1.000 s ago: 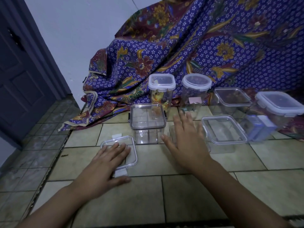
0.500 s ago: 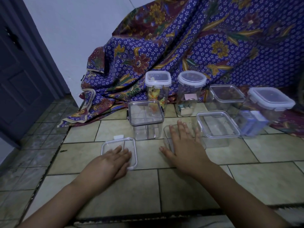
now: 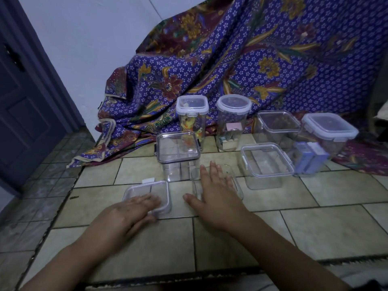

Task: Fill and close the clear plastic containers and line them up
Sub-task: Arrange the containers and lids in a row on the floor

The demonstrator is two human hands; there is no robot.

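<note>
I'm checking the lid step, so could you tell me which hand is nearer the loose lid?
Left. The left hand rests on the loose lid, fingers straight; the right hand lies apart to its right, over a small open container.

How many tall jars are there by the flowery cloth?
2. The square-lidded tall jar stands in front of the cloth, behind the dark-rimmed box. The round-lidded tall jar stands just right of it. I see no others hidden.
</note>
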